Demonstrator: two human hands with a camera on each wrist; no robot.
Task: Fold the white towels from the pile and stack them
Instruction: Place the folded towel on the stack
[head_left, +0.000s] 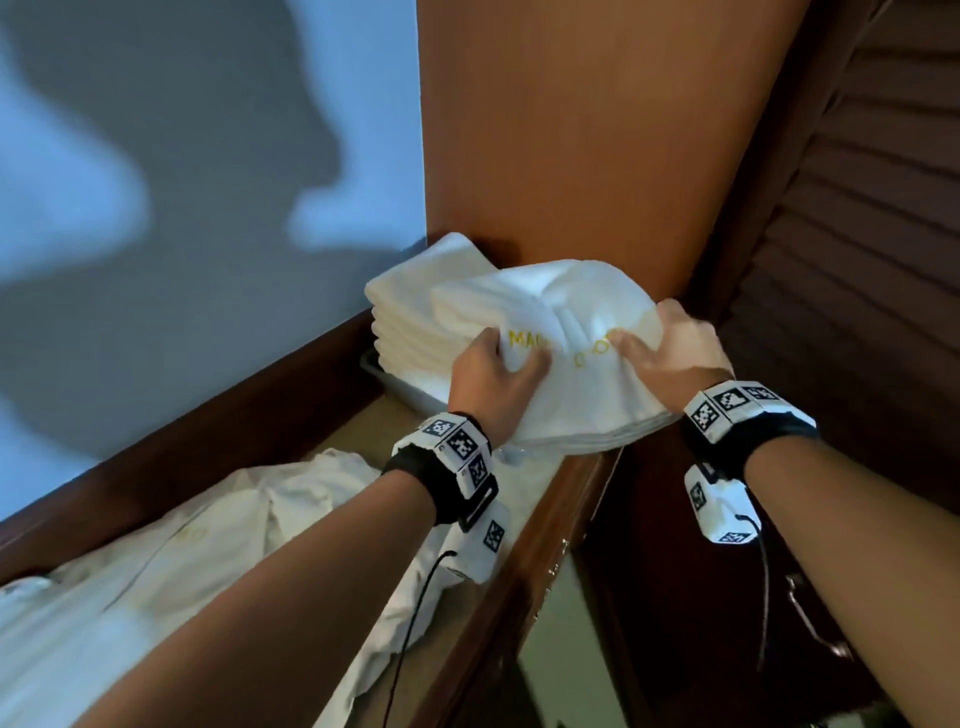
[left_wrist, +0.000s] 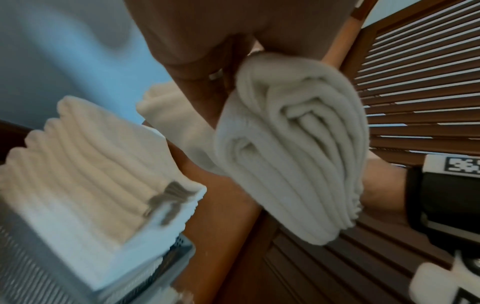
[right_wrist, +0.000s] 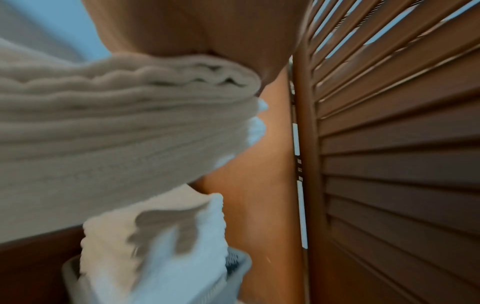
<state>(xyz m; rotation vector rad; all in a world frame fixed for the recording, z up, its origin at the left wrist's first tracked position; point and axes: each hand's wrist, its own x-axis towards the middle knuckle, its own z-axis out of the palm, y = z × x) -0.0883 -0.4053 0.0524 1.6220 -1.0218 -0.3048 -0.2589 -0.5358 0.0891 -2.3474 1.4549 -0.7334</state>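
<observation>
Both the left hand (head_left: 493, 371) and right hand (head_left: 670, 348) grip the folded towel (head_left: 566, 364) by its near edge, holding it just above and right of the far stack (head_left: 415, 312), long axis running left-right.

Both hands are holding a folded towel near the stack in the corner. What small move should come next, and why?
Probably carry the folded towel a little further left and lower it squarely onto the stack. The left hand and right hand grip its near edge, and it hangs above and partly right of the stack, not yet resting flat on it.
</observation>
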